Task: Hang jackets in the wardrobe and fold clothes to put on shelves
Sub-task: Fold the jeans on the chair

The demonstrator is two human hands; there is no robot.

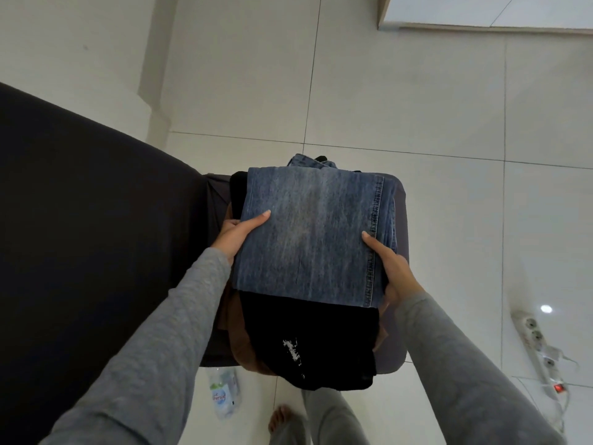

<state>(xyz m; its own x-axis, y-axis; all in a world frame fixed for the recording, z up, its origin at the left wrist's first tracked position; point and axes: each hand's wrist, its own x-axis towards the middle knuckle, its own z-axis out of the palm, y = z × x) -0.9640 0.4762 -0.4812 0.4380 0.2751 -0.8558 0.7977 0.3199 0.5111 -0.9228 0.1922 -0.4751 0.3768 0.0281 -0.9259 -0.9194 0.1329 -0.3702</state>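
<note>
Folded jeans point(308, 232) gripped at both sides (thumbs on top), left hand point(236, 234), right hand point(393, 268), black garment point(308, 332) beneath.

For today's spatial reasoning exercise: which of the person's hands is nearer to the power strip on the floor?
Right. The right hand grips the jeans at the edge facing the power strip; the left hand holds the opposite edge, farther away.
</note>
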